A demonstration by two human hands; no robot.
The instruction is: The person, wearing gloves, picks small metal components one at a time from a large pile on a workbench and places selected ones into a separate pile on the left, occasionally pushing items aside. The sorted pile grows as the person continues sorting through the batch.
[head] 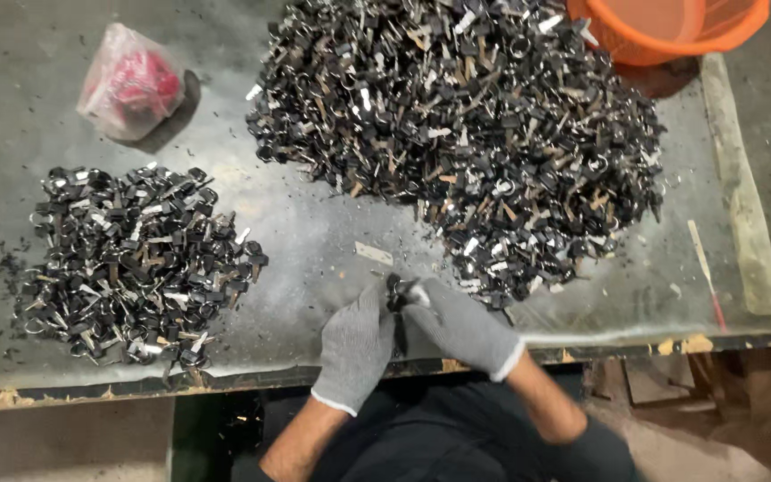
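Both gloved hands meet at the near edge of the counter (314,241), just in front of the large heap of keys (466,134). The left hand (354,348) and the right hand (461,326) are each closed in a grip on one small dark key (397,295), pinched between their fingertips just short of the heap's near edge; the key is largely covered, so its shape is hard to make out. A smaller pile of keys (131,263) lies well to the left of the large heap. A clear bag with red contents (131,89) sits left of the heap, at the far side. An orange basket (671,27) touches the heap's far right corner.
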